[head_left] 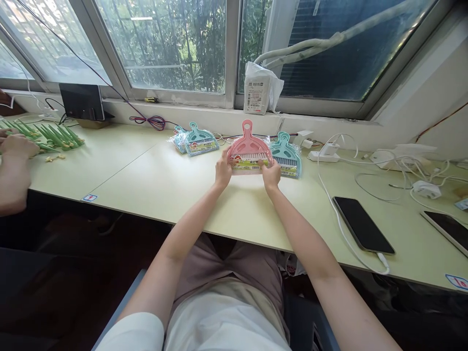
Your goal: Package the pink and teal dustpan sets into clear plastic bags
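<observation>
Both of my hands hold a pink dustpan and brush set [248, 146] upright over the table, its label and white bristles facing me. My left hand [223, 170] grips its left lower edge, and my right hand [271, 174] grips the right lower edge. Just behind my right hand is a teal dustpan set [288, 155] in clear wrap, partly covered by the pink one. Left of my left hand, another wrapped teal set [200, 140] lies on the table [161, 190], overlapping a further teal one [180, 139].
A phone [361, 223] with a white cable lies on the right, near a second phone [448, 226]. Chargers and tangled cables [420, 170] sit behind them. At far left, another person's hands [18, 145] touch green stalks [60, 136] beside a black screen [82, 101].
</observation>
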The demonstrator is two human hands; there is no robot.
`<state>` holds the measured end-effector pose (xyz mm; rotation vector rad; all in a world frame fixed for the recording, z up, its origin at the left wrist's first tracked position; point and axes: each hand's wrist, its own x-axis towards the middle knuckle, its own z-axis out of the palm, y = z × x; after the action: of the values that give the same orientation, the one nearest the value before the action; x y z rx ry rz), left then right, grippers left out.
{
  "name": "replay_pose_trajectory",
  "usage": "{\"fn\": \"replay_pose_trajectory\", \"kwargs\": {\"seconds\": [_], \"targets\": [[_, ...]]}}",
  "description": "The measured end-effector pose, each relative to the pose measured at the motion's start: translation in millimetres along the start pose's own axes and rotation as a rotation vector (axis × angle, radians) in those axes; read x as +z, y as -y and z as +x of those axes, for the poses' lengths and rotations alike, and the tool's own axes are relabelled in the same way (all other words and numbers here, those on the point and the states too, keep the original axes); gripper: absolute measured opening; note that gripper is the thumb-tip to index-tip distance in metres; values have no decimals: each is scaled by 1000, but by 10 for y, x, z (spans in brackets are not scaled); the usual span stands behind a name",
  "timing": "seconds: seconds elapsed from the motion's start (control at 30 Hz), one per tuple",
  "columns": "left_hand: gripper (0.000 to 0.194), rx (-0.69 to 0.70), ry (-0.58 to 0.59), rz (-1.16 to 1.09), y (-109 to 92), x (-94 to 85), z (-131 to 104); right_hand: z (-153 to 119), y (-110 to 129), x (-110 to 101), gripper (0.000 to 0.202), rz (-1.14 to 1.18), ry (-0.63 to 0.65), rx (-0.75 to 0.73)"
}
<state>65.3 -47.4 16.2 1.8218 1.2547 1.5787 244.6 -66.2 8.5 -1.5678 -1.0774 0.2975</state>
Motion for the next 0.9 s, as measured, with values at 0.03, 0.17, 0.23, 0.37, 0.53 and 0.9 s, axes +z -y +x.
{"fn": "replay_pose_trajectory", "kwargs": {"seconds": [0.03,0.17,0.23,0.37,0.53,0.9], "targets": [[72,-2,-4,-2,-4,-5,-1,1,-5,4,35,13,5,3],[71,0,-30,-27,25,-30,14,4,-6,4,36,110,75,28],[70,-5,-54,-43,52,-43,29,35,2,-18,40,189,126,13],[65,-14,-94,-79,75,-46,51,156,6,-103,48,311,153,-55],[64,26,-78,-63,49,3,39,180,-16,-131,60,299,27,-66],[60,65,-59,-155,-194,179,-36,88,-4,-500,49,49,-187,-158]]}}
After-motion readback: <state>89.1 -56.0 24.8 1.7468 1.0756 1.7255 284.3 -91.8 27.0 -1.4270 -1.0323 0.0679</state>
